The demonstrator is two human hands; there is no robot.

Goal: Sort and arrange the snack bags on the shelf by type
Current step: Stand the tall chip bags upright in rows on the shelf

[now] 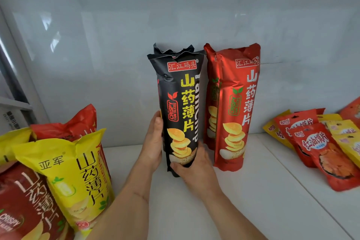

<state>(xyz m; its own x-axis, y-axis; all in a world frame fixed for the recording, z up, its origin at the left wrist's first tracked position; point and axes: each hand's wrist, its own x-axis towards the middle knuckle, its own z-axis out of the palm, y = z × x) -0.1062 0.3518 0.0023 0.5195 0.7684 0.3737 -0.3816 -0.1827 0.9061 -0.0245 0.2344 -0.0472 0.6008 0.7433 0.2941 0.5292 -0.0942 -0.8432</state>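
Observation:
A tall black bag of yam slices (181, 103) stands upright at the middle of the white shelf (243, 197), with a second black bag just behind it. My left hand (153, 142) lies against its left side, fingers wrapped behind it. My right hand (192, 167) grips its bottom from the front right. Two tall red yam-slice bags (233, 107) stand upright right beside it, against the back wall. At the left, yellow yam-slice bags (76, 181) and red ones (25, 206) stand or lean in a mixed group.
Several small flat pouches, red (321, 154) and yellow (342, 134), lie overlapping at the right end of the shelf. A pale glossy back wall (175, 25) closes the shelf behind. A grey frame post (17, 60) runs down the left side.

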